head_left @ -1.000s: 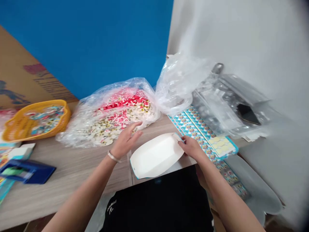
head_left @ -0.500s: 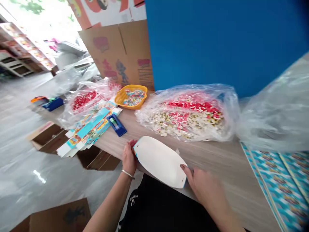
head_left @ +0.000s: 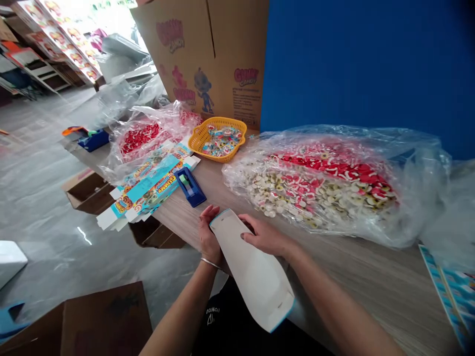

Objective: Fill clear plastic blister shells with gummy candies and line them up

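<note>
A flat white card sleeve with a blue edge (head_left: 252, 269) lies over the near edge of the wooden table (head_left: 356, 277), its lower end hanging past the edge. My left hand (head_left: 208, 236) grips its far left corner with the fingers curled round it. My right hand (head_left: 264, 236) rests on the top of the same card, fingers bent and pressing it. A blue tape dispenser (head_left: 190, 186) sits just beyond my left hand.
A big clear bag of red and white candies (head_left: 326, 183) fills the table behind my hands. Left of it lie flat printed cartons (head_left: 148, 190), a yellow basket of sweets (head_left: 218, 138) and a second candy bag (head_left: 143, 138). A cardboard box (head_left: 208, 54) stands behind. Open boxes (head_left: 87, 190) sit on the floor.
The view has swung left. The white card has turned from lying across the table to pointing toward me, and my right hand has moved from its near end up to its far end.
</note>
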`<state>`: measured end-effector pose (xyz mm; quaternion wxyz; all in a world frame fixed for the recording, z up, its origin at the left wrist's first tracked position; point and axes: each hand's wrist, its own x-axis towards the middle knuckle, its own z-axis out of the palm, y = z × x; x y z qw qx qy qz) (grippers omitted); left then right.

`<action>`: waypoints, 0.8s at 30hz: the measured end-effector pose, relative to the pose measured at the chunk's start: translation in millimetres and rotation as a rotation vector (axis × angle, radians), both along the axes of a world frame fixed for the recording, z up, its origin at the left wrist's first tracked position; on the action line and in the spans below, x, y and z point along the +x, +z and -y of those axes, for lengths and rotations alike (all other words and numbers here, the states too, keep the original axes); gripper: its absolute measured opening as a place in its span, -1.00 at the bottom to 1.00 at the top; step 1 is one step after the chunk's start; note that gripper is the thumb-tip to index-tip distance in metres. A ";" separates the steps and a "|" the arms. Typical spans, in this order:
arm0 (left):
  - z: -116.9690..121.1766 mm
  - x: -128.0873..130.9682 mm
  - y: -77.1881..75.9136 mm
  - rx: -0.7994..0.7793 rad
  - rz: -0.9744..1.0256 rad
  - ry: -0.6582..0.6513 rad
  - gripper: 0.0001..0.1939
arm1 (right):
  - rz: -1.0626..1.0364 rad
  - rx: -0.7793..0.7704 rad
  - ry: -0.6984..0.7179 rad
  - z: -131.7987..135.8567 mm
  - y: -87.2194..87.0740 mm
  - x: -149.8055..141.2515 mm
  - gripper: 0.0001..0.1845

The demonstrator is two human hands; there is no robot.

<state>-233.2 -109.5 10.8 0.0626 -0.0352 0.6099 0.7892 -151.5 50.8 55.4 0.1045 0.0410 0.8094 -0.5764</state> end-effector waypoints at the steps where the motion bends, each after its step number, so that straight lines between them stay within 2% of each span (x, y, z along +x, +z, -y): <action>1: -1.4 -1.6 -0.9 -0.015 0.017 0.007 -0.42 | -0.005 -0.020 -0.007 2.3 -0.6 0.2 -0.47; 4: -4.3 -3.9 -1.7 -0.069 0.034 0.024 -0.41 | 0.018 0.079 -0.020 10.0 4.2 -0.5 -0.53; 6: -4.7 -3.7 -2.3 -0.096 0.021 0.020 -0.39 | 0.059 0.289 -0.049 16.3 10.1 -4.9 -0.54; 9: -4.0 -2.4 -5.3 -0.122 -0.021 -0.007 -0.38 | -0.020 0.701 -0.117 24.5 18.1 -20.2 -0.36; 10: -3.7 -1.8 -6.7 -0.126 -0.034 -0.016 -0.39 | -0.084 0.807 -0.107 25.8 19.8 -27.5 -0.32; 12: -3.0 -0.6 -8.9 -0.127 -0.056 -0.037 -0.40 | -0.165 0.931 0.001 25.5 21.2 -44.1 -0.44; 14: -1.9 0.6 -9.9 -0.121 -0.070 -0.060 -0.42 | -0.163 0.972 0.154 22.5 19.2 -60.0 -0.65; 16: -0.2 1.6 -9.8 -0.109 -0.080 -0.083 -0.43 | -0.134 0.983 0.252 19.2 14.9 -71.4 -0.77; 24: 1.4 -5.1 -8.0 -0.079 -0.055 -0.159 -0.43 | -0.162 1.003 0.341 18.5 1.8 -77.2 -0.75</action>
